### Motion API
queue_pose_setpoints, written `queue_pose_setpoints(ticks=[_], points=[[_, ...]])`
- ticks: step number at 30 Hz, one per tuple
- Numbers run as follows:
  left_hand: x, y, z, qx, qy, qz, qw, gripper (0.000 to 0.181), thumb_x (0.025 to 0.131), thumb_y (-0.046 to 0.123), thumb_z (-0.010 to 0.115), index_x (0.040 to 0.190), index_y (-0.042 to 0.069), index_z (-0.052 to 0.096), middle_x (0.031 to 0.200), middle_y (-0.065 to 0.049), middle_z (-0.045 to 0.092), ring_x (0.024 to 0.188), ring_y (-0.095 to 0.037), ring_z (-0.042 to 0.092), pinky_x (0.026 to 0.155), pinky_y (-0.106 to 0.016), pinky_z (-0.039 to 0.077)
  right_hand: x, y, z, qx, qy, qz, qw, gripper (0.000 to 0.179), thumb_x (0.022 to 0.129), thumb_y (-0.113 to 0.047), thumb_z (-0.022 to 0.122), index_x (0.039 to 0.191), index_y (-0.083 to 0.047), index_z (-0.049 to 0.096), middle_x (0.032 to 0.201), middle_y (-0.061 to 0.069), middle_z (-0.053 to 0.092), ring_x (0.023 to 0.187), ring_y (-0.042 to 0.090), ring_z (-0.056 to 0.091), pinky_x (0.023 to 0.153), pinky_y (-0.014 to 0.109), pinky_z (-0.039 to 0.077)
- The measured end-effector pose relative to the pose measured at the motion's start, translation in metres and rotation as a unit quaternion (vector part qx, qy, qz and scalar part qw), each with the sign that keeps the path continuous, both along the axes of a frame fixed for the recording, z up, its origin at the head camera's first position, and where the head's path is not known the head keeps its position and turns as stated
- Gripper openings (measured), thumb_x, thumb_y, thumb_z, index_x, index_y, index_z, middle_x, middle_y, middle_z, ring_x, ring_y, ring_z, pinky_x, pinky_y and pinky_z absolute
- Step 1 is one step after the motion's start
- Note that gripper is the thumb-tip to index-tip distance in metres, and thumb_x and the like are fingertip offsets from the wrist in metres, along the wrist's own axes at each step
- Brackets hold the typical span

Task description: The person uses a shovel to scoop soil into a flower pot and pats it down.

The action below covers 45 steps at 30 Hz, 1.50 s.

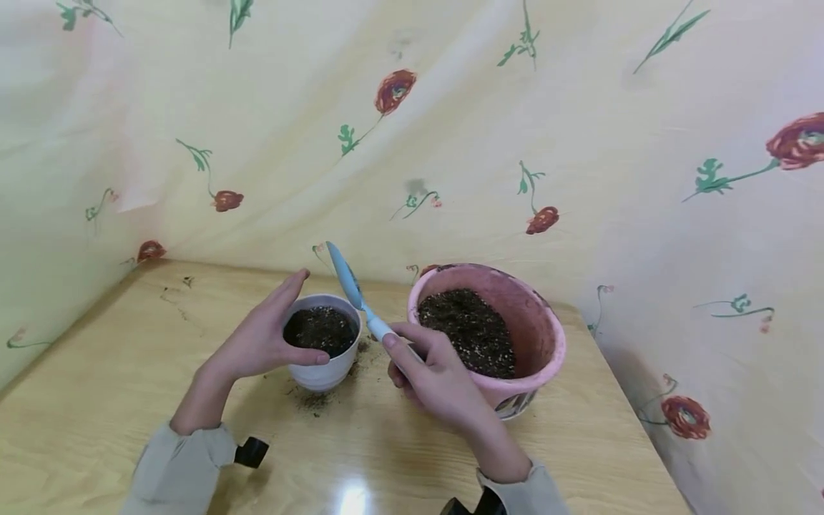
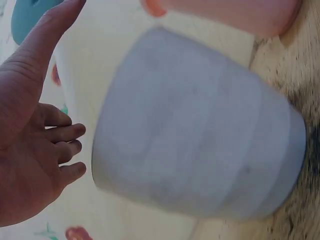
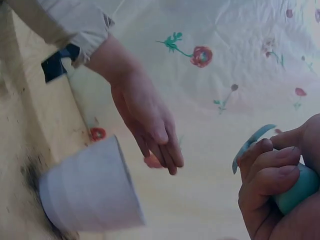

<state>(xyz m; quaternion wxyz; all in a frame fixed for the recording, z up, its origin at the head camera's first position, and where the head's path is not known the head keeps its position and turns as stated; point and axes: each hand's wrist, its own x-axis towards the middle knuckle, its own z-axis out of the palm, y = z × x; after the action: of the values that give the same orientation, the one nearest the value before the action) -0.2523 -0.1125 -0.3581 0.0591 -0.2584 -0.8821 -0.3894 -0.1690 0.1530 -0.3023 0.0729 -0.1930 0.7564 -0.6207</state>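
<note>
A small white pot [image 1: 322,372] with dark soil [image 1: 320,327] in it stands on the table. My left hand [image 1: 260,340] is at its left side, thumb and fingers spread about the rim. In the left wrist view the fingers [image 2: 65,132] are straight and apart from the pot wall. My right hand [image 1: 438,372] grips the handle of a light blue trowel [image 1: 346,275], its fingers curled round it in the right wrist view. The trowel's blade points up and away, over the white pot's right rim. I see no soil heaped on the blade.
A larger pink pot [image 1: 555,347], partly filled with dark soil, stands right of the white pot, behind my right hand. Spilled soil [image 1: 315,402] lies on the wooden table [image 1: 116,400] around the white pot. Flower-patterned cloth [image 1: 290,143] hangs behind and beside the table.
</note>
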Motion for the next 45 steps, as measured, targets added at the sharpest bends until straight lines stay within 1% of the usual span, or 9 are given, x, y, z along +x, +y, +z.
queue_pose_setpoints(ticks=[5,13,16,20,24,28,34,39,45], points=[[0.009,0.012,0.003,0.023,0.024,-0.015,0.9993,0.125,0.065,0.045,0.088,0.156,0.021,0.006,0.161,-0.004,0.013,0.145,-0.032,0.014,0.109,-0.062,0.023,0.004,0.026,0.012,0.028,0.085,-0.007,0.9959,0.023,0.100,-0.013,0.051,0.112,0.000,0.065,0.062,0.004,0.053,0.044,0.005,0.040,0.036,0.020,0.031],[0.003,0.052,0.014,0.015,0.053,-0.077,0.9956,0.123,0.066,0.055,0.083,0.156,0.020,0.006,0.160,-0.002,0.015,0.144,-0.029,0.020,0.109,-0.055,0.031,0.014,0.091,0.024,0.121,0.193,-0.081,0.9704,0.021,0.095,-0.009,0.060,0.113,-0.002,0.069,0.070,0.003,0.061,0.056,0.006,0.051,0.047,0.023,0.044],[0.001,0.063,0.017,0.016,0.035,-0.106,0.9936,0.122,0.068,0.053,0.082,0.156,0.019,0.006,0.161,-0.004,0.013,0.144,-0.030,0.020,0.109,-0.054,0.031,0.017,0.111,0.027,0.182,0.217,-0.121,0.9514,0.021,0.091,-0.010,0.066,0.111,-0.006,0.072,0.082,0.002,0.067,0.060,0.006,0.052,0.051,0.023,0.046],[0.000,0.075,0.020,0.015,0.009,-0.127,0.9917,0.121,0.068,0.053,0.082,0.156,0.024,0.004,0.161,-0.002,0.009,0.145,-0.029,0.016,0.110,-0.056,0.028,0.020,0.136,0.035,0.270,0.226,-0.162,0.9220,0.022,0.087,-0.016,0.072,0.108,-0.011,0.074,0.069,-0.003,0.062,0.047,0.003,0.041,0.038,0.024,0.036],[-0.004,0.090,0.022,0.012,0.007,-0.137,0.9905,0.124,0.065,0.053,0.084,0.156,0.027,0.004,0.161,-0.001,0.007,0.146,-0.029,0.014,0.111,-0.056,0.024,0.017,0.154,0.042,0.335,0.251,-0.186,0.8888,0.023,0.083,-0.018,0.077,0.105,-0.011,0.076,0.055,-0.010,0.047,0.041,0.001,0.032,0.036,0.023,0.029],[-0.008,0.106,0.022,0.027,0.005,-0.147,0.9888,0.126,0.064,0.053,0.085,0.156,0.029,0.003,0.161,0.003,0.005,0.146,-0.024,0.011,0.112,-0.055,0.022,0.009,0.167,0.044,0.389,0.259,-0.179,0.8661,0.028,0.082,-0.020,0.077,0.107,-0.008,0.075,0.052,-0.011,0.039,0.041,0.002,0.029,0.039,0.023,0.028],[-0.010,0.130,0.021,0.059,-0.036,-0.155,0.9855,0.123,0.069,0.048,0.084,0.155,0.028,-0.002,0.161,0.002,-0.003,0.147,-0.023,0.005,0.114,-0.053,0.017,-0.006,0.182,0.043,0.474,0.217,-0.169,0.8366,0.033,0.084,-0.025,0.073,0.112,-0.008,0.073,0.050,-0.009,0.040,0.043,0.008,0.033,0.043,0.025,0.029],[-0.012,0.144,0.018,0.051,-0.047,-0.162,0.9843,0.129,0.066,0.046,0.087,0.155,0.029,-0.005,0.162,0.002,-0.005,0.146,-0.025,0.007,0.115,-0.052,0.016,-0.015,0.190,0.039,0.499,0.194,-0.154,0.8307,0.030,0.083,-0.024,0.073,0.107,-0.006,0.075,0.053,-0.008,0.047,0.046,0.009,0.039,0.045,0.026,0.033],[-0.012,0.147,0.021,0.023,-0.050,-0.144,0.9881,0.133,0.062,0.050,0.087,0.154,0.030,-0.007,0.161,0.004,-0.007,0.146,-0.025,0.010,0.115,-0.049,0.019,-0.023,0.190,0.053,0.508,0.153,-0.070,0.8447,0.020,0.083,-0.022,0.073,0.095,-0.007,0.078,0.050,-0.011,0.044,0.044,0.005,0.033,0.043,0.022,0.030]])
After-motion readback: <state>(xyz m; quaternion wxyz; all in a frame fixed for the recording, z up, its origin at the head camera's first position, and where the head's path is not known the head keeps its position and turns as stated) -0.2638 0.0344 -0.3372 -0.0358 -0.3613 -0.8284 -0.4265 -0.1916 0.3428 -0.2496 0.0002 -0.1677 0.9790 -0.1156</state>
